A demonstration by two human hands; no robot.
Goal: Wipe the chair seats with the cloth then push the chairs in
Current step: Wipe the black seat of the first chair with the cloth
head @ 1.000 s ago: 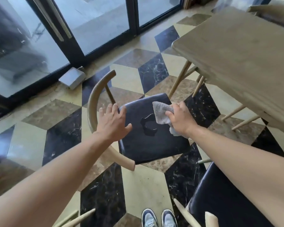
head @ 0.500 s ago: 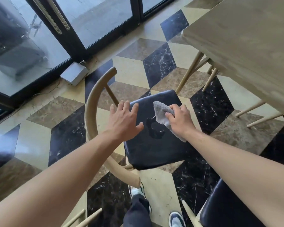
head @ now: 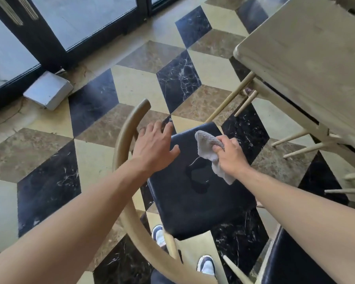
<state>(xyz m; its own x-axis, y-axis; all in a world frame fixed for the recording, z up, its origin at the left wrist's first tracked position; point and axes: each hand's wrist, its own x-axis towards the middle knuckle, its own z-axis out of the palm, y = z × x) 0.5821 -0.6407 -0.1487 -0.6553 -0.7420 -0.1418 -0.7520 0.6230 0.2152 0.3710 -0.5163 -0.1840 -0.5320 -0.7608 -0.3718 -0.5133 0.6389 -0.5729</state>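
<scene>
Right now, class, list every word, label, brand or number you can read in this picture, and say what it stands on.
None can be read.
Grey box by the door: no label shows.
Shoes: no brand legible.
Cloth, seat, table: plain.

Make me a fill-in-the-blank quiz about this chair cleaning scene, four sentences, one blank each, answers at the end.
1. The grey cloth is held in the ____ hand.
2. The chair seat being wiped is ____ in colour.
3. The left hand is spread open, holding ____.
4. The small puddle lies on the seat, and the chair's curved backrest is made of ____.

Answers: right; black; nothing; wood
</scene>
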